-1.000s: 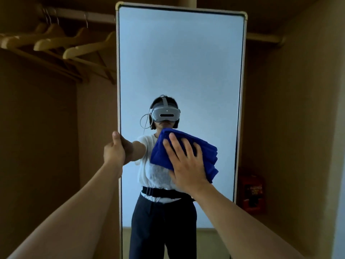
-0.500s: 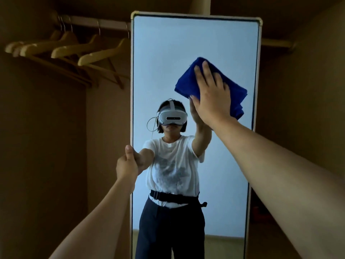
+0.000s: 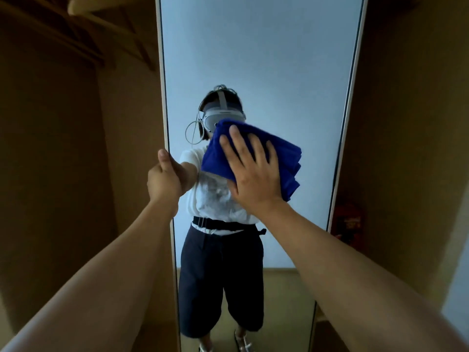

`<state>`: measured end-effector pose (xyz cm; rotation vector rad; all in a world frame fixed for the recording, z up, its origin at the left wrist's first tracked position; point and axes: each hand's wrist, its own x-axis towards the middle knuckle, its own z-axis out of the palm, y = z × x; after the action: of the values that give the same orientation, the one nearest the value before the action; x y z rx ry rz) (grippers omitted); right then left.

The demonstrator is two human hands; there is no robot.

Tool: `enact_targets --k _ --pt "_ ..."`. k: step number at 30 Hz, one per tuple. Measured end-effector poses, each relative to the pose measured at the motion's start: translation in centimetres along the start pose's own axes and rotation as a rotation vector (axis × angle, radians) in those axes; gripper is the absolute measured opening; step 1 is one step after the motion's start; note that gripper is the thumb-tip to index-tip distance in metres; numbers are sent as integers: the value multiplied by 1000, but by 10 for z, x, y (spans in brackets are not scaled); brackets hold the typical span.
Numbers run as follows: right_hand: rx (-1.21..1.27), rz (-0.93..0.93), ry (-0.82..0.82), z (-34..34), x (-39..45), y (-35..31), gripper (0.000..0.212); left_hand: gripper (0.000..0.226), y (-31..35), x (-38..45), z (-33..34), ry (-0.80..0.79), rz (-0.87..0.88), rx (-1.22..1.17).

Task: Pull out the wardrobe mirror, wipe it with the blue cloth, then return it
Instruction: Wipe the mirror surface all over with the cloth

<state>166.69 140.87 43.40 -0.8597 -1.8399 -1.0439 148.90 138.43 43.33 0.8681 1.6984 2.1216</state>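
The tall wardrobe mirror [image 3: 266,52], white-framed, stands pulled out in front of me and fills the middle of the view. My left hand [image 3: 163,180] grips its left frame edge at mid height, thumb up along the front. My right hand [image 3: 253,174] lies flat with spread fingers on the folded blue cloth [image 3: 286,158], pressing it against the glass near the centre. The glass reflects a person in a white shirt and dark shorts wearing a headset.
Brown wardrobe walls [image 3: 50,174] close in on both sides of the mirror. Wooden hangers [image 3: 83,6] hang at the upper left. A red object [image 3: 349,223] sits low inside the wardrobe, right of the mirror frame.
My right hand swept the cloth up to the mirror's upper right, then back down to the centre. The view has tilted downward. My left hand kept its grip on the frame.
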Motion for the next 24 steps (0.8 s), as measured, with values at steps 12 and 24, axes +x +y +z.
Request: enact_targets --k 12,24 --pt "6 -244 -76 38 -114 -22 83 54 -4 4 0 -28 5 -50" --pt "-53 -268 -29 6 -47 50 80 73 -18 -7 -7 -84 -73 48"
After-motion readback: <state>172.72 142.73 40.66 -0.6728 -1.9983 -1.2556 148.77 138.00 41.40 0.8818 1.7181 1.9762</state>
